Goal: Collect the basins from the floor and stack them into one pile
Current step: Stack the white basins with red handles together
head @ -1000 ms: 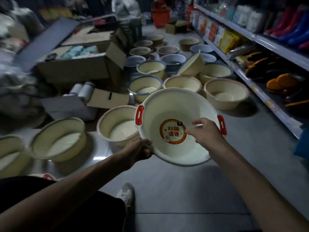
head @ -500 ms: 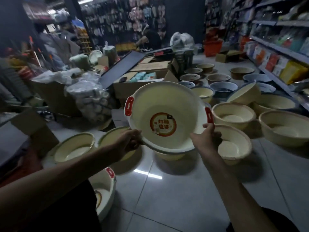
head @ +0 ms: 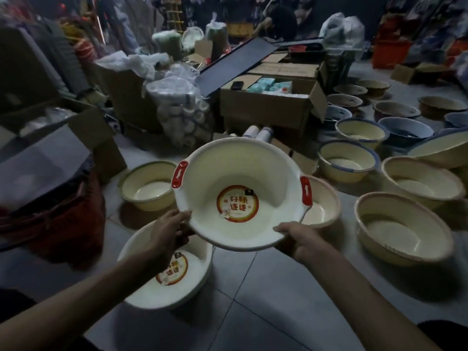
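Underfoot, a grey tiled floor (head: 253, 287) spreads out, with an open brown cardboard box (head: 263, 110) at the back and many round cream plastic basins (head: 402, 229) standing apart on the tiles to the right. Held above the floor and tilted toward the camera is a white plastic basin with red handles (head: 235, 173) and a round red sticker inside. A matching white stickered basin (head: 162, 292) sits on the tiles just below it. The left hand (head: 167, 234) grips the raised basin's near-left rim; the right hand (head: 301, 239) curls round its near-right rim.
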Motion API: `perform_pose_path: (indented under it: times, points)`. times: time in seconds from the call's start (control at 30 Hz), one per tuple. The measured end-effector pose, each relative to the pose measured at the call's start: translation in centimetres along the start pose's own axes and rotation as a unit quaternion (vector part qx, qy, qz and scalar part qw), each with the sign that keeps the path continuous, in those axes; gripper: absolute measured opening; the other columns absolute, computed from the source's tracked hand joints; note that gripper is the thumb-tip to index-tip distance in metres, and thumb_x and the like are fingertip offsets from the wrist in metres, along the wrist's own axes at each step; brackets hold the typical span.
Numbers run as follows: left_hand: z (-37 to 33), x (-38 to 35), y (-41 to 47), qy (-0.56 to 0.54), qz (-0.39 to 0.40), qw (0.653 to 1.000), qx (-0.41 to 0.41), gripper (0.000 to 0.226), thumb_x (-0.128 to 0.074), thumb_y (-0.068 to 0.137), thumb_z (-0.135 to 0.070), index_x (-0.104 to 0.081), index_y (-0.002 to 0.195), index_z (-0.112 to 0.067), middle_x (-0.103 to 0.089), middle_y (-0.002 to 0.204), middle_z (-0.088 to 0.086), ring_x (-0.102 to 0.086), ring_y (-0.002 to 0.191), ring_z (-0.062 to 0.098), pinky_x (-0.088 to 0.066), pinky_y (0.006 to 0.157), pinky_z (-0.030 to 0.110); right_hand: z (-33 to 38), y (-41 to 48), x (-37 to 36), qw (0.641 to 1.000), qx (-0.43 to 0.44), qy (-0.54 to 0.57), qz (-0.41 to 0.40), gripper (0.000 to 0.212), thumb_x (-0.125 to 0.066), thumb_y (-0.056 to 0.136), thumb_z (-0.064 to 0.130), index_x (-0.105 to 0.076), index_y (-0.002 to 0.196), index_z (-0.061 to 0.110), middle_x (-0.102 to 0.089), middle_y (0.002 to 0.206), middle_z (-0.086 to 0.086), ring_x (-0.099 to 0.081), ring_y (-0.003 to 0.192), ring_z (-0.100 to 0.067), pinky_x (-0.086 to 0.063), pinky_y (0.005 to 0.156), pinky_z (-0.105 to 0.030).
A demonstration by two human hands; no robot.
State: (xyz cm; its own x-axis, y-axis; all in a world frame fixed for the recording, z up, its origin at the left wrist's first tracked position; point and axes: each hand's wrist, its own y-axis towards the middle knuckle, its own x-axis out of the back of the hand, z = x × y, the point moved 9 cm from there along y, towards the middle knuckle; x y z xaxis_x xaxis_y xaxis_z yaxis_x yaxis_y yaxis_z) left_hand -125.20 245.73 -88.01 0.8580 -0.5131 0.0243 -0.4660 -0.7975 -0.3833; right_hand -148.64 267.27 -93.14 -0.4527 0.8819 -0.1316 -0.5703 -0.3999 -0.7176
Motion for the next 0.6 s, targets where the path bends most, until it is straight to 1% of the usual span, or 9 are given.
perform_pose_path:
  times: [0.07, 0.1, 0.13, 0.17, 0.23, 0.3, 0.4, 0.5, 0.6]
  points:
    - [2.6, 3.4, 0.8, -0.010, -0.037, 0.999, 0.002, 0.017, -0.059, 0.101, -0.024, -0.064, 0.115, -0.015, -0.072, 0.106, 0.019, -0.069, 0.097, 0.038, -0.056, 0.086, 0.053, -2.2, 1.2, -3.0, 0.999, -0.027, -0.019, 0.002, 0.024, -0.064, 0.086, -0.016, -0.059, 0.105, -0.002, -0.068, 0.109, -0.023, -0.069, 0.097, -0.036, -0.059, 0.083, -0.045]
    - [4.2, 4.9, 1.1, -0.017, -0.052, 0.998, 0.011, 0.018, -0.059, 0.102, -0.023, -0.064, 0.117, -0.014, -0.073, 0.103, 0.018, -0.070, 0.095, 0.039, -0.057, 0.082, 0.053, -3.3, 1.8, -4.5, 0.999, -0.034, -0.029, 0.004, 0.028, -0.065, 0.085, -0.016, -0.059, 0.110, -0.003, -0.068, 0.111, -0.023, -0.069, 0.092, -0.035, -0.060, 0.073, -0.043]
    - [5.8, 6.5, 1.4, -0.026, -0.073, 0.997, 0.026, 0.019, -0.059, 0.102, -0.022, -0.064, 0.118, -0.013, -0.074, 0.101, 0.018, -0.070, 0.090, 0.037, -0.057, 0.075, 0.049, -3.9, 2.5, -5.8, 0.999, -0.032, -0.042, 0.006, 0.032, -0.066, 0.085, -0.016, -0.059, 0.114, -0.004, -0.069, 0.111, -0.022, -0.069, 0.089, -0.034, -0.059, 0.066, -0.042]
    - [7.3, 8.1, 1.6, -0.036, -0.097, 0.994, 0.045, 0.021, -0.060, 0.102, -0.022, -0.064, 0.120, -0.011, -0.074, 0.100, 0.018, -0.069, 0.087, 0.034, -0.055, 0.071, 0.044, -4.5, 3.2, -7.2, 0.998, -0.026, -0.051, 0.006, 0.034, -0.069, 0.083, -0.015, -0.060, 0.115, -0.004, -0.069, 0.110, -0.022, -0.070, 0.088, -0.033, -0.059, 0.063, -0.041]
    - [9.7, 10.9, 1.9, -0.047, -0.137, 0.987, 0.068, 0.022, -0.060, 0.102, -0.021, -0.064, 0.121, -0.010, -0.073, 0.102, 0.016, -0.067, 0.085, 0.027, -0.053, 0.066, 0.037, -5.7, 4.3, -10.0, 0.997, -0.017, -0.069, 0.009, 0.034, -0.073, 0.082, -0.011, -0.062, 0.112, -0.002, -0.071, 0.107, -0.021, -0.072, 0.091, -0.034, -0.062, 0.064, -0.042]
    - [11.1, 13.1, 2.1, -0.046, -0.148, 0.985, 0.069, 0.023, -0.061, 0.101, -0.020, -0.062, 0.123, -0.012, -0.073, 0.107, 0.014, -0.068, 0.087, 0.024, -0.053, 0.063, 0.032, -7.1, 5.4, -12.8, 0.996, -0.016, -0.081, 0.019, 0.032, -0.074, 0.082, -0.010, -0.063, 0.111, -0.002, -0.071, 0.104, -0.021, -0.073, 0.090, -0.034, -0.063, 0.066, -0.042]
    - [12.6, 16.2, 2.5, -0.031, -0.170, 0.982, 0.073, 0.033, -0.065, 0.099, -0.021, -0.058, 0.131, -0.014, -0.072, 0.113, 0.011, -0.072, 0.093, 0.023, -0.051, 0.070, 0.034, -9.6, 6.6, -16.1, 0.995, -0.024, -0.096, 0.029, 0.035, -0.075, 0.082, -0.009, -0.063, 0.115, -0.002, -0.071, 0.098, -0.020, -0.073, 0.082, -0.032, -0.063, 0.060, -0.040]
    - [14.6, 18.1, 3.3, -0.041, -0.167, 0.980, 0.100, 0.042, -0.065, 0.099, -0.019, -0.055, 0.140, -0.016, -0.071, 0.114, 0.008, -0.071, 0.098, 0.023, -0.051, 0.073, 0.035, -11.9, 7.7, -17.7, 0.990, -0.037, -0.130, 0.031, 0.034, -0.074, 0.085, -0.006, -0.061, 0.116, 0.000, -0.070, 0.102, -0.019, -0.073, 0.086, -0.032, -0.064, 0.062, -0.041]
    - [16.7, 18.7, 3.6, -0.063, -0.157, 0.976, 0.136, 0.043, -0.062, 0.101, -0.013, -0.054, 0.143, -0.014, -0.070, 0.117, 0.009, -0.069, 0.103, 0.025, -0.053, 0.076, 0.035, -13.4, 8.7, -18.3, 0.986, -0.046, -0.159, 0.029, 0.030, -0.071, 0.089, -0.003, -0.058, 0.116, 0.001, -0.067, 0.105, -0.018, -0.071, 0.087, -0.031, -0.063, 0.057, -0.037]
